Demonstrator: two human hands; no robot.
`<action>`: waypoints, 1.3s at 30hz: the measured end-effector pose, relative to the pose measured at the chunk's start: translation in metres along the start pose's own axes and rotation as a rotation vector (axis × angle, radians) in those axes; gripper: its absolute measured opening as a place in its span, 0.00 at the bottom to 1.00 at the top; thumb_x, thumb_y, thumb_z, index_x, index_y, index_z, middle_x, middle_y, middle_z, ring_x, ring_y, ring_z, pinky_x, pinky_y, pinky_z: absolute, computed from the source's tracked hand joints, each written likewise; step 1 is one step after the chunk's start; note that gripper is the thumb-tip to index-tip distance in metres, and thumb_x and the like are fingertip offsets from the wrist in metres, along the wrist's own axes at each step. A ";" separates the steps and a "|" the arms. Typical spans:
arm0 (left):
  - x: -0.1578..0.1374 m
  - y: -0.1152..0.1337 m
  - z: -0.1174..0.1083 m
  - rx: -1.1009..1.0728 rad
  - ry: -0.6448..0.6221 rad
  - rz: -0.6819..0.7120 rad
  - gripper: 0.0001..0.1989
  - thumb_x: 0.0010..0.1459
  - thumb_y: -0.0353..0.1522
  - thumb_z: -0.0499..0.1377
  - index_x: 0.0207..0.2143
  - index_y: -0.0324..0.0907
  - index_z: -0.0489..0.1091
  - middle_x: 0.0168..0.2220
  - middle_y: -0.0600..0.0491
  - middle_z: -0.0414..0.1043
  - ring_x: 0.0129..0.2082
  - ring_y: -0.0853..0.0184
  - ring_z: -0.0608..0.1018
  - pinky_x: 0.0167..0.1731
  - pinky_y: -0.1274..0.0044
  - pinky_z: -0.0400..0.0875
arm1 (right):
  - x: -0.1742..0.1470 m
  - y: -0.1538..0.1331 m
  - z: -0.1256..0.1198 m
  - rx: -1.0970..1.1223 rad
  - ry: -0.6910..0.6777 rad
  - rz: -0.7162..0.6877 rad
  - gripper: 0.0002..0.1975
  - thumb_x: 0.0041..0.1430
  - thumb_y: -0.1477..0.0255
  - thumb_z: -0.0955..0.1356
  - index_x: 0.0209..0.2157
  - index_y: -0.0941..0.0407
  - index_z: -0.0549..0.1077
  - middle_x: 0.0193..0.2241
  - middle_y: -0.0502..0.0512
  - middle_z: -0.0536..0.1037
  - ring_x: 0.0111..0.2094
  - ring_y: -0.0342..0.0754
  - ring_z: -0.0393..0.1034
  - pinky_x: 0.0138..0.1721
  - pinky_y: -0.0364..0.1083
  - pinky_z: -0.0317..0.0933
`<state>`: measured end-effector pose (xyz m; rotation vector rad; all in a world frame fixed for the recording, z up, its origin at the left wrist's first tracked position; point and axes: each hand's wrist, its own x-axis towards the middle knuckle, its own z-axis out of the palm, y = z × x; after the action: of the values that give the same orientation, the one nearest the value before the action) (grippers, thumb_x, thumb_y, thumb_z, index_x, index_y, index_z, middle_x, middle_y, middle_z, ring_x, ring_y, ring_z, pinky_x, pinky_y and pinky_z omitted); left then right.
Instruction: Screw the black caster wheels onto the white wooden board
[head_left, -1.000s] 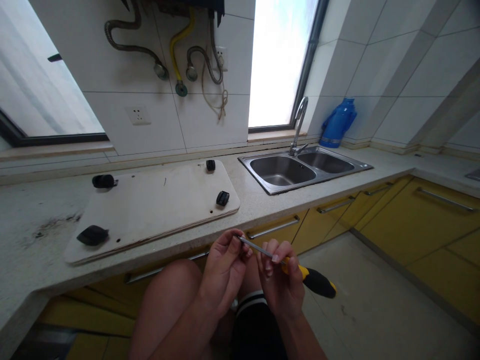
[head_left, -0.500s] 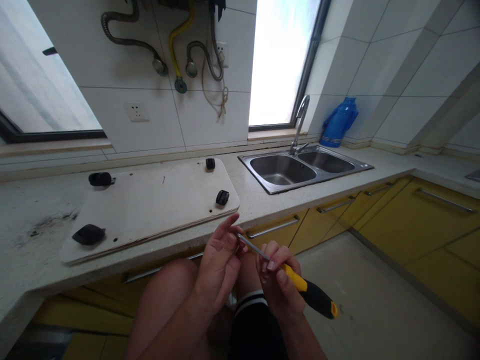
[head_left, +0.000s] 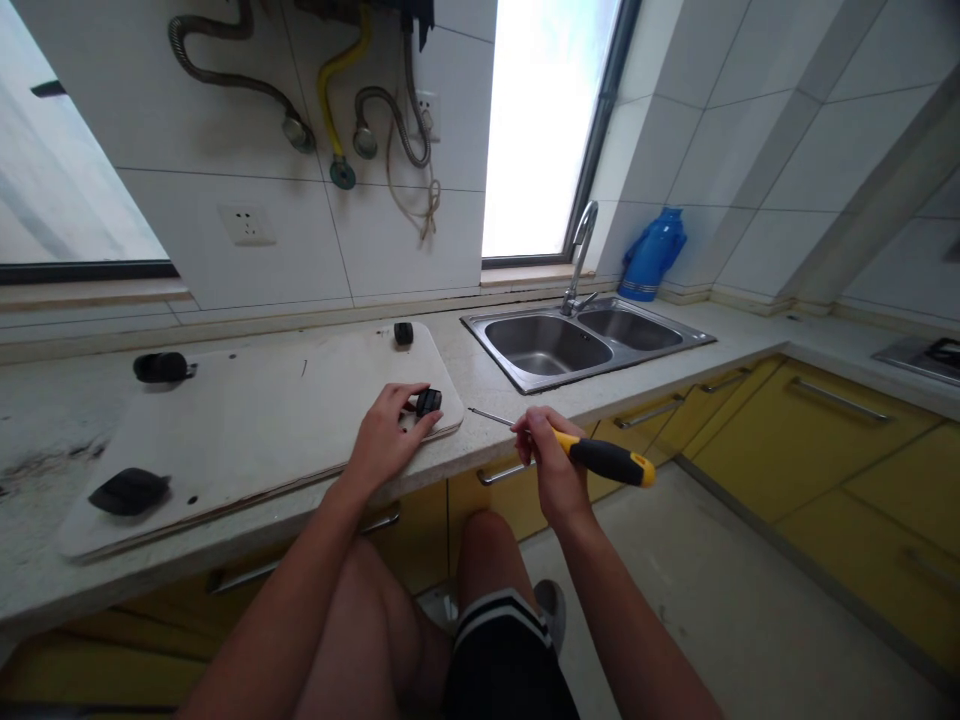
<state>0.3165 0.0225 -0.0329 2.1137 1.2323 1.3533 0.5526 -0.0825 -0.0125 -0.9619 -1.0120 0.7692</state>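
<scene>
A white board (head_left: 247, 400) lies on the countertop with a black caster near each corner. My left hand (head_left: 386, 435) reaches to the near right corner, its thumb and fingers closed around the black caster (head_left: 428, 402) there. In my right hand (head_left: 551, 460) is a screwdriver (head_left: 607, 460) with a yellow and black handle, held near the front of the handle. Its thin metal shaft points left, and the tip is just right of the board's edge, apart from the caster. Any screw on the tip is too small to make out.
A double steel sink (head_left: 547, 345) with a tap (head_left: 581, 250) is set into the counter (head_left: 480, 365) on the right. Behind it stands a blue thermos flask (head_left: 652, 255). Yellow cabinets (head_left: 832, 440) with bar handles run below. Hoses (head_left: 330, 100) hang on the tiled wall.
My left hand has moved from the screwdriver's tip up to the board and taken hold of the near right caster. My right hand has raised the screwdriver toward the counter. The view has shifted slightly.
</scene>
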 end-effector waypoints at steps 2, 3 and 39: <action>-0.004 -0.005 0.000 -0.011 0.000 -0.011 0.22 0.67 0.45 0.67 0.59 0.45 0.81 0.55 0.46 0.82 0.43 0.58 0.84 0.49 0.64 0.82 | 0.018 -0.005 0.008 -0.090 -0.048 0.007 0.26 0.69 0.46 0.74 0.28 0.53 0.82 0.21 0.48 0.73 0.23 0.41 0.63 0.27 0.44 0.54; -0.005 -0.007 0.000 -0.014 0.000 -0.009 0.22 0.68 0.45 0.66 0.59 0.45 0.81 0.56 0.46 0.83 0.43 0.58 0.85 0.51 0.64 0.82 | 0.027 -0.008 0.013 -0.130 -0.072 0.008 0.28 0.69 0.45 0.74 0.27 0.53 0.82 0.21 0.48 0.73 0.23 0.41 0.62 0.27 0.45 0.54; -0.009 -0.011 -0.001 -0.038 -0.027 0.025 0.23 0.74 0.43 0.61 0.65 0.45 0.78 0.60 0.43 0.83 0.55 0.53 0.85 0.61 0.59 0.78 | 0.088 -0.002 0.080 -0.591 -0.258 -0.117 0.32 0.71 0.46 0.69 0.19 0.52 0.77 0.18 0.50 0.75 0.26 0.46 0.73 0.36 0.47 0.63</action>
<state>0.3089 0.0210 -0.0445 2.1210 1.1639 1.3435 0.5090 0.0174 0.0362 -1.3104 -1.5574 0.5066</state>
